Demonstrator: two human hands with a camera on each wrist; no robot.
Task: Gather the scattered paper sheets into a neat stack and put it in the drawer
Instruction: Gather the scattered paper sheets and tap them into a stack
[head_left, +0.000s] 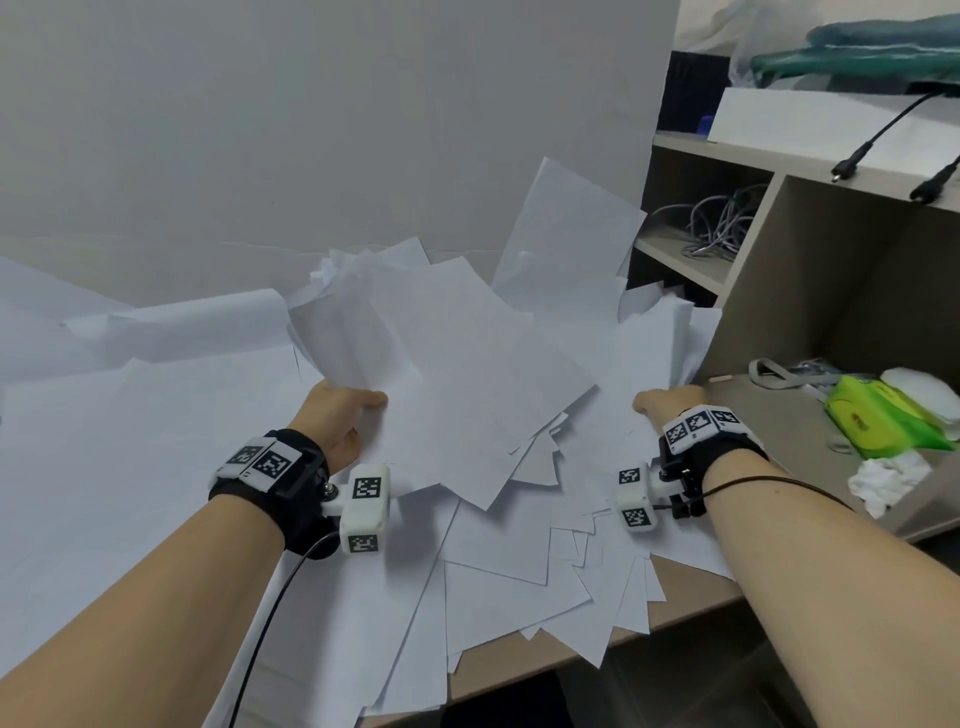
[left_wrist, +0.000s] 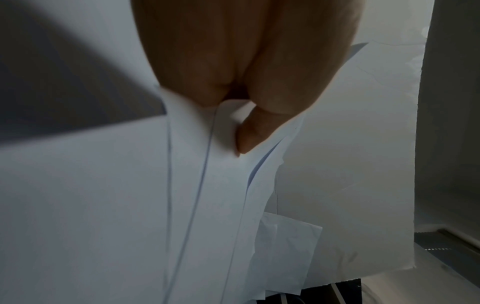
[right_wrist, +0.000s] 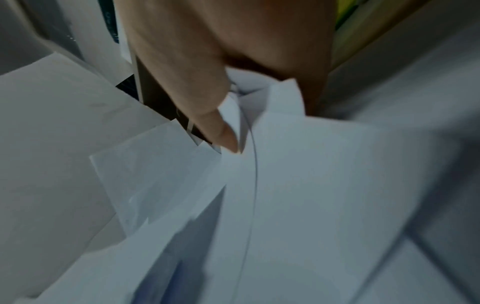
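Several white paper sheets (head_left: 457, 374) lie in a loose fan across the desk, some hanging over its front edge (head_left: 519, 670). My left hand (head_left: 343, 410) pinches the left edge of a lifted bunch, thumb on top; the left wrist view shows the thumb (left_wrist: 249, 135) pressing on sheets (left_wrist: 207, 185). My right hand (head_left: 670, 402) grips another bunch of sheets (head_left: 654, 353) at the right, its fingers hidden beneath them. In the right wrist view the thumb (right_wrist: 221, 131) lies on those sheets (right_wrist: 298, 174). No drawer is in view.
A large white sheet (head_left: 104, 415) covers the desk's left part. A beige shelf unit (head_left: 769, 291) stands at the right, holding cables (head_left: 717, 223), a green tissue pack (head_left: 883, 421) and crumpled tissue (head_left: 883, 483). A white wall (head_left: 311, 130) rises behind.
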